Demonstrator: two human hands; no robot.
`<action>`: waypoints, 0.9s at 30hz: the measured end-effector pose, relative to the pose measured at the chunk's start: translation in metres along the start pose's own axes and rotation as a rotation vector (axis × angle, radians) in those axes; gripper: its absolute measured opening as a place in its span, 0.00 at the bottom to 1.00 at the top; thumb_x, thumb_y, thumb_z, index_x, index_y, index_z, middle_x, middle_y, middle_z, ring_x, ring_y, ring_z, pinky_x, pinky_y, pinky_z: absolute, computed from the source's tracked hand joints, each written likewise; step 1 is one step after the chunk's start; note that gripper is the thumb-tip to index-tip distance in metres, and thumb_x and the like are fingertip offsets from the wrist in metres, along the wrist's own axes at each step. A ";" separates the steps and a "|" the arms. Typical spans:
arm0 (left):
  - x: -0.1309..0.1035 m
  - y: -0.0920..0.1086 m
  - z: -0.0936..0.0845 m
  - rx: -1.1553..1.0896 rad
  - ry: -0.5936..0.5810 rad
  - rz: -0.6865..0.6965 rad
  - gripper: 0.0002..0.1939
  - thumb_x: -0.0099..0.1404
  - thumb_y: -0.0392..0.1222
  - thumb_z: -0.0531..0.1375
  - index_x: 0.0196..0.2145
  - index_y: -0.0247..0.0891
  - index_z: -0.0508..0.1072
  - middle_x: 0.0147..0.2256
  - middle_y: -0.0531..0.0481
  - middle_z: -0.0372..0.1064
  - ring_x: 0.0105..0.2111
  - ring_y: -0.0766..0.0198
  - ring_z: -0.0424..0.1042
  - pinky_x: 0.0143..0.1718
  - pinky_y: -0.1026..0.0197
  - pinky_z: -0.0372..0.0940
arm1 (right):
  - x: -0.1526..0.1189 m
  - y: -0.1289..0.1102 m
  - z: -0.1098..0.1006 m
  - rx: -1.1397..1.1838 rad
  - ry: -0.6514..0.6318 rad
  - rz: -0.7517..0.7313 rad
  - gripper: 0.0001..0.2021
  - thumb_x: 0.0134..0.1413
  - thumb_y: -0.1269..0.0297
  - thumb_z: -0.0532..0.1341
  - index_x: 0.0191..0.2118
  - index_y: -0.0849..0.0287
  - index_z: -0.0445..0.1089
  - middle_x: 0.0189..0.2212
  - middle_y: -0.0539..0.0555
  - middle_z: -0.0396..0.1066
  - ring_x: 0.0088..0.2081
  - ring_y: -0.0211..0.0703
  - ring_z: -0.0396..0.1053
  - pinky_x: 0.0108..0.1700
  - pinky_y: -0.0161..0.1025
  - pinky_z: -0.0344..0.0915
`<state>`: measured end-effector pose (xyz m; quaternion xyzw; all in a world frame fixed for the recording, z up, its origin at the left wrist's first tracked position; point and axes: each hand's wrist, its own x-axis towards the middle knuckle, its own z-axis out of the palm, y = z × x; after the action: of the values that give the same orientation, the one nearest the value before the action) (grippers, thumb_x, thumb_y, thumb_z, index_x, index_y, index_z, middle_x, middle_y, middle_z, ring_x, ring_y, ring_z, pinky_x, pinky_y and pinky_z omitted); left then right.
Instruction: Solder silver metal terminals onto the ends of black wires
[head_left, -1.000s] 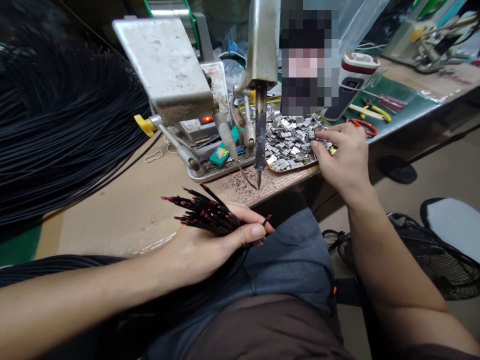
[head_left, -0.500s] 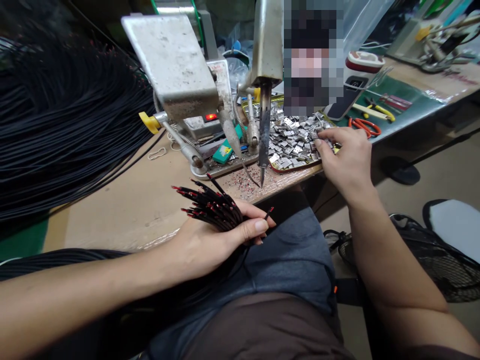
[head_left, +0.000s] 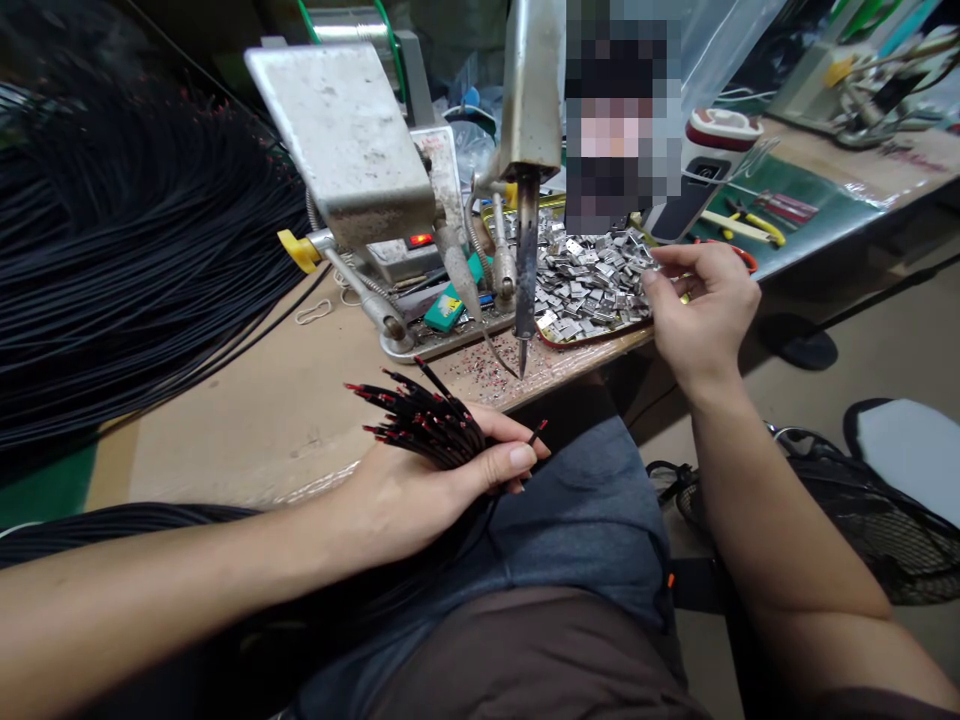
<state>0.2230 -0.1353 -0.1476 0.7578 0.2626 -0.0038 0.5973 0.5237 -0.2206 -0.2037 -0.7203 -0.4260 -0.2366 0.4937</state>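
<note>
My left hand [head_left: 457, 480] is closed around a bundle of black cables [head_left: 431, 420] whose stripped ends show red and bare wire tips. One cable end [head_left: 538, 430] stands apart from the bundle, pinched between its thumb and index finger. My right hand [head_left: 701, 305] is at the right edge of a shallow tray [head_left: 581, 340] heaped with small silver metal connectors [head_left: 592, 285] that look like USB plugs. Its thumb and index finger are pinched together; what lies between them is too small to make out. A soldering iron [head_left: 527, 270] points down between the hands, with a curved solder wire [head_left: 501, 355] near its tip.
A metal soldering stand [head_left: 345, 140] with a yellow knob [head_left: 298, 251] rises in front, below a solder spool [head_left: 349, 25]. A large heap of black cables [head_left: 150, 240] covers the left. Pliers [head_left: 761, 225] and a white-and-grey device [head_left: 694, 175] lie right. A person sits opposite.
My right hand has shifted slightly right, its fingertips moving from over the connectors to the tray's edge. My left hand stays nearly still with the cables.
</note>
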 end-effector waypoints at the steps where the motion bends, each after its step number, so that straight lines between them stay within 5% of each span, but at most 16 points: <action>1: 0.000 -0.001 0.000 0.000 0.000 -0.007 0.19 0.69 0.58 0.64 0.43 0.39 0.82 0.35 0.51 0.79 0.37 0.63 0.77 0.41 0.62 0.70 | 0.001 0.002 0.000 0.009 0.013 0.013 0.12 0.55 0.72 0.65 0.45 0.64 0.79 0.41 0.60 0.76 0.33 0.42 0.72 0.36 0.41 0.70; 7: -0.001 -0.003 -0.002 0.033 -0.001 0.000 0.21 0.69 0.61 0.63 0.44 0.41 0.82 0.36 0.51 0.79 0.38 0.62 0.78 0.42 0.61 0.71 | 0.013 -0.002 -0.021 0.002 0.029 0.114 0.12 0.57 0.69 0.63 0.45 0.66 0.80 0.38 0.61 0.78 0.33 0.43 0.72 0.38 0.41 0.69; 14: -0.001 -0.001 -0.002 0.054 0.008 0.031 0.19 0.69 0.57 0.62 0.44 0.39 0.82 0.35 0.51 0.79 0.36 0.63 0.78 0.40 0.62 0.72 | 0.022 -0.030 -0.053 -0.203 -0.431 0.328 0.08 0.51 0.62 0.71 0.36 0.60 0.82 0.29 0.56 0.76 0.29 0.42 0.66 0.35 0.40 0.62; 27: 0.001 -0.005 0.000 0.021 0.017 0.008 0.22 0.68 0.61 0.64 0.44 0.39 0.82 0.35 0.50 0.80 0.35 0.63 0.79 0.40 0.62 0.72 | 0.025 -0.013 -0.057 -0.111 -0.599 0.229 0.02 0.52 0.68 0.69 0.32 0.58 0.80 0.26 0.53 0.72 0.28 0.41 0.63 0.35 0.42 0.58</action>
<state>0.2217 -0.1343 -0.1528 0.7652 0.2646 0.0024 0.5869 0.5304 -0.2610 -0.1552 -0.8270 -0.4548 0.0200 0.3299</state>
